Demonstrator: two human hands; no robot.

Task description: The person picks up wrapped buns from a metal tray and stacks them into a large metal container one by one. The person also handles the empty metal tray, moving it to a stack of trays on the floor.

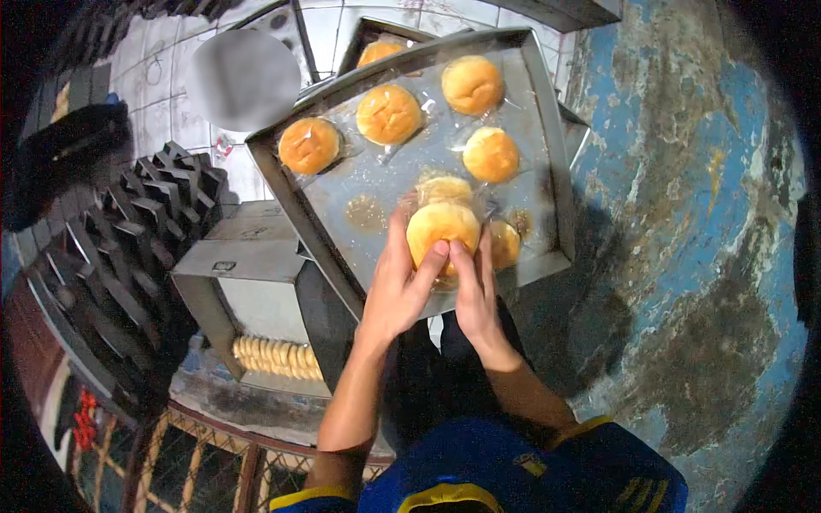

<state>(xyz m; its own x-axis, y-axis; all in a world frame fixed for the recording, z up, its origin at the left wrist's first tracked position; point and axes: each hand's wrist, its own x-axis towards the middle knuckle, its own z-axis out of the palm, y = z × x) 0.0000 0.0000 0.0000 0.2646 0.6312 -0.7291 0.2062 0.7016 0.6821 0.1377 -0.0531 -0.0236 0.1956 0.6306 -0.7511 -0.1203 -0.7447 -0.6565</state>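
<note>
Both my hands are closed around a round golden bun [443, 232] over a metal baking tray [389, 192]. My left hand [395, 295] grips its left side and my right hand [475, 299] its right side, with both thumbs pressed on the top near edge. Clear, crinkled plastic and a paler bun [445, 188] show just beyond the held one. Another bun [505, 246] sits partly hidden behind my right fingers. Farther up the tray lie several buns in clear wrappers, among them a bun [310, 145] at the left and a bun [473, 85] at the far right.
Beneath the large tray, a smaller tray [376, 36] holds a wrapped bun. To the left stand an open metal box [256, 299] with a row of small pale round pieces [278, 357] and stacked dark metal pans [128, 256]. Worn blue floor [684, 197] extends to the right.
</note>
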